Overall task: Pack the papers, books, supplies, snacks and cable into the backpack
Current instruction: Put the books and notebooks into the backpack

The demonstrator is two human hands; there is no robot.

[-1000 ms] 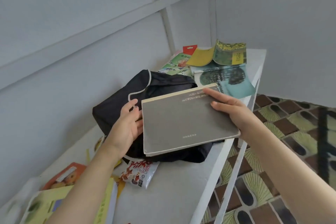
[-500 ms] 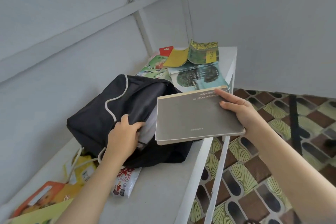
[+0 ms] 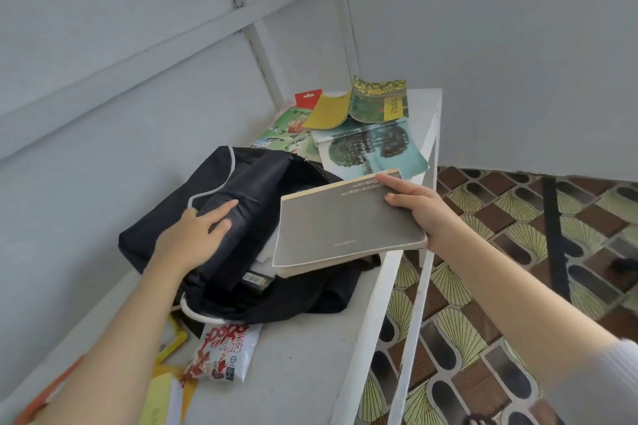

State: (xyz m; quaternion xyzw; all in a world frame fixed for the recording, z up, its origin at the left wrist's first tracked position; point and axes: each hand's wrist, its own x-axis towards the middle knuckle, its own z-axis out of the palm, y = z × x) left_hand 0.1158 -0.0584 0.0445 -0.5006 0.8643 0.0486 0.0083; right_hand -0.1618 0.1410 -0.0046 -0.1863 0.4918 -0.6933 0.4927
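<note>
A black backpack (image 3: 165, 217) with grey piping lies on the white table (image 3: 310, 348), its mouth facing right. My left hand (image 3: 193, 235) grips the upper flap and holds the mouth apart; white papers and a dark item show inside. My right hand (image 3: 417, 207) holds a grey book (image 3: 345, 224) by its right edge, its left end over the bag's opening. Beyond the bag lie a teal book (image 3: 376, 145), a yellow-green book (image 3: 376, 100) and a green comic booklet (image 3: 290, 131). A red-and-white snack packet (image 3: 224, 352) lies in front of the bag.
A grey wall with white battens runs along the table's left side and back. The table's right edge drops to a patterned tile floor (image 3: 500, 252). Yellow and orange papers (image 3: 165, 390) lie at the near left by my forearm.
My left hand has shifted up the flap and pulled the bag's mouth wider. The grey book has tilted down toward the opening. The camera view has moved slightly.
</note>
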